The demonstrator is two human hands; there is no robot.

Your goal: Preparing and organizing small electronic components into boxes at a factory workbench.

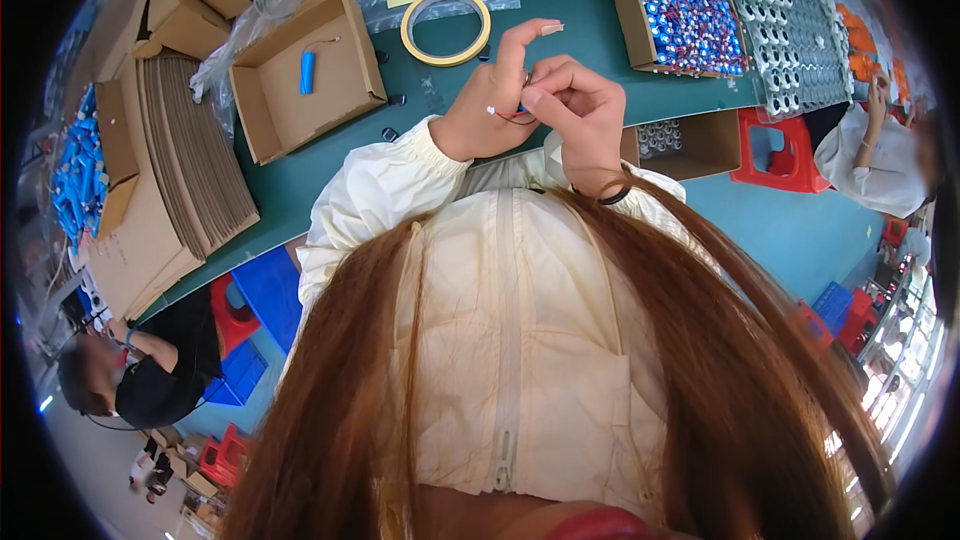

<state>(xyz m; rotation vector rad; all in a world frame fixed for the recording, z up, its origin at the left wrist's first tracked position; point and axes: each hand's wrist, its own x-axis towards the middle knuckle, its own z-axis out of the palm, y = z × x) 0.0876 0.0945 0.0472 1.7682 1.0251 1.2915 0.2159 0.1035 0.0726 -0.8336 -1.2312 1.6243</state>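
Long reddish-brown hair (720,360) falls over a cream zipped jacket (510,340) as two hands meet above a green worktable (560,0).

The left hand (490,105) and right hand (580,110) pinch together on thin red wires (508,114), held just over the table's near edge. Beyond lie a yellow tape ring (446,26), an open carton with one blue cell (307,72), and a box of blue cells (688,18).

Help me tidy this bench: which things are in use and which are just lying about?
In use: left hand and right hand pinching thin red wire.

Lying about: tape ring, open box holding one blue cell, box of cells, flat cardboard stack.
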